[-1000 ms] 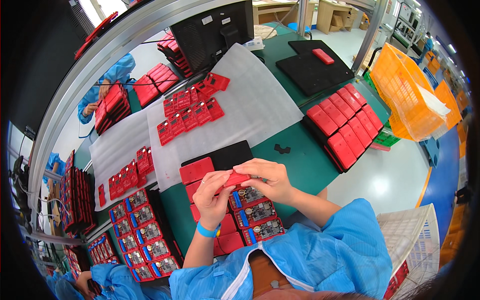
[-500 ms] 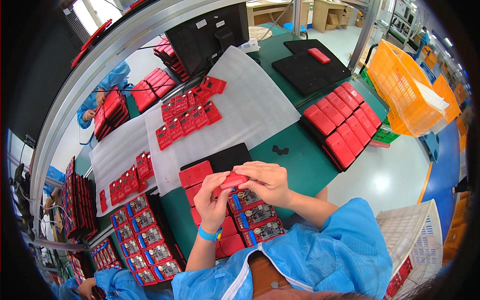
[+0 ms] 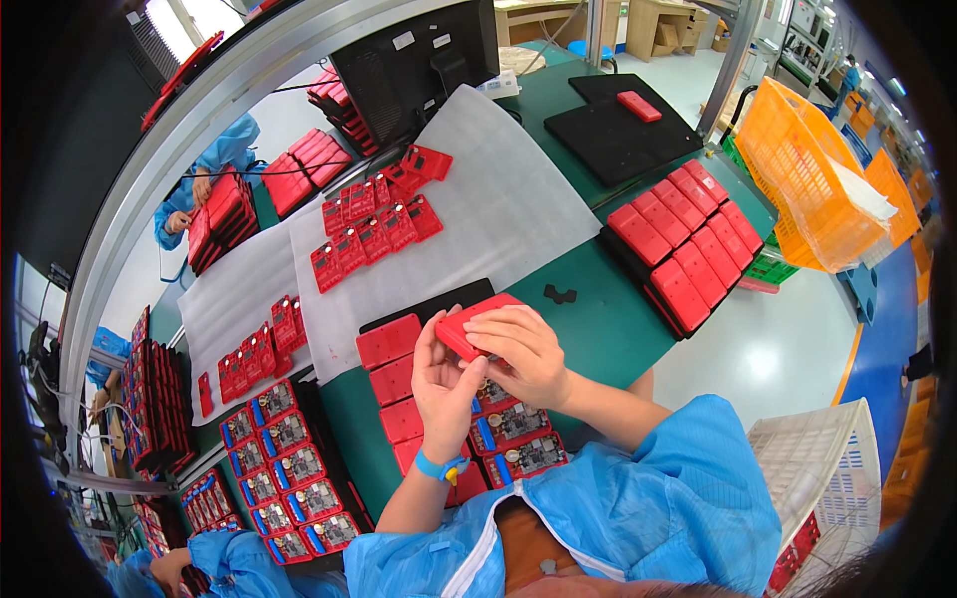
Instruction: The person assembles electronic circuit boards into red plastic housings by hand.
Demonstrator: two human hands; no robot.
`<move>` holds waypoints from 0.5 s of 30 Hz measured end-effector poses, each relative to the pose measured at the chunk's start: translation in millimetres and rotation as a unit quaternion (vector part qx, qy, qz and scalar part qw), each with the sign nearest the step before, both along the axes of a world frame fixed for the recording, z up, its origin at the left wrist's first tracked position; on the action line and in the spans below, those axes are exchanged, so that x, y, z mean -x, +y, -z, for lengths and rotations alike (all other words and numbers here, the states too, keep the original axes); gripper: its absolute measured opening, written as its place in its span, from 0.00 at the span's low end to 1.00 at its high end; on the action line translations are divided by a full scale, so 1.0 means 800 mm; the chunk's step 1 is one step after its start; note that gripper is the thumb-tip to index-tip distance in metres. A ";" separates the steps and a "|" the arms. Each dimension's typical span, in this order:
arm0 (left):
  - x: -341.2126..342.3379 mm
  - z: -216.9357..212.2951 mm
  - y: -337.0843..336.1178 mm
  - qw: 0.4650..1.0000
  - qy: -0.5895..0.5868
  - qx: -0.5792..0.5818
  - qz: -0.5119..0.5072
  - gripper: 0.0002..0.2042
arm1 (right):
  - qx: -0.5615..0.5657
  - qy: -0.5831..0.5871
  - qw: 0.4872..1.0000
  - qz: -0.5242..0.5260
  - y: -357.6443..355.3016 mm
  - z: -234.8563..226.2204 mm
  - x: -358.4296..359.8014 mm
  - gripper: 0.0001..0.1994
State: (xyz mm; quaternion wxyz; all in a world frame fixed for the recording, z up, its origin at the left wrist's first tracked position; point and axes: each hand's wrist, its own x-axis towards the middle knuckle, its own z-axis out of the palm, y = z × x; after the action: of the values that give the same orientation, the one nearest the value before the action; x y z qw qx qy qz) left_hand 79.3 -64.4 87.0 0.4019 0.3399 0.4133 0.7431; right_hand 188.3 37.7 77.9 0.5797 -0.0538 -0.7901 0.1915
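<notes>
Above the tray in front of me, both hands hold one red plastic case point(image 3: 465, 325). It is tilted, with its smooth broad face showing. My left hand point(image 3: 442, 377) grips its left end, with a blue band round the wrist. Across the right side and near edge lie the curled fingers of my right hand point(image 3: 522, 351). Below them, a column of closed red cases point(image 3: 390, 381) stands beside open red cases point(image 3: 516, 424) showing circuit boards and blue parts. My hands hide part of both columns.
Red circuit boards point(image 3: 374, 237) lie on a white sheet point(image 3: 478, 189). Open cases with boards point(image 3: 299, 468) fill a tray at left; closed red cases point(image 3: 688, 239) fill one at right. A small black piece point(image 3: 559, 295) lies on the green table. Co-workers in blue sit at left.
The red case has been turned so that its broad face shows, and it has risen a little away from me. My right fingers have shifted onto its near side.
</notes>
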 end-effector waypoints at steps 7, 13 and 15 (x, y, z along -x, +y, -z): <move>0.025 0.007 -0.003 0.998 0.027 -0.050 0.025 0.38 | 0.070 -0.124 0.989 -0.035 0.018 -0.012 -0.026 0.32; 0.034 0.005 -0.006 0.994 0.057 -0.068 0.068 0.40 | 0.146 -0.193 0.964 -0.108 0.041 -0.017 -0.041 0.37; 0.033 0.002 -0.007 0.992 0.081 -0.065 0.075 0.41 | 0.144 -0.200 0.963 -0.112 0.042 -0.021 -0.042 0.38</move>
State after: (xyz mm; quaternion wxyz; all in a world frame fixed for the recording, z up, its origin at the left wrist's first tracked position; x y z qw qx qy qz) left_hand 53.1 -69.8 85.5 0.3987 0.4541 0.3687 0.7063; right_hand 221.8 71.2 94.9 0.3713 -0.0851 -0.8549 0.3522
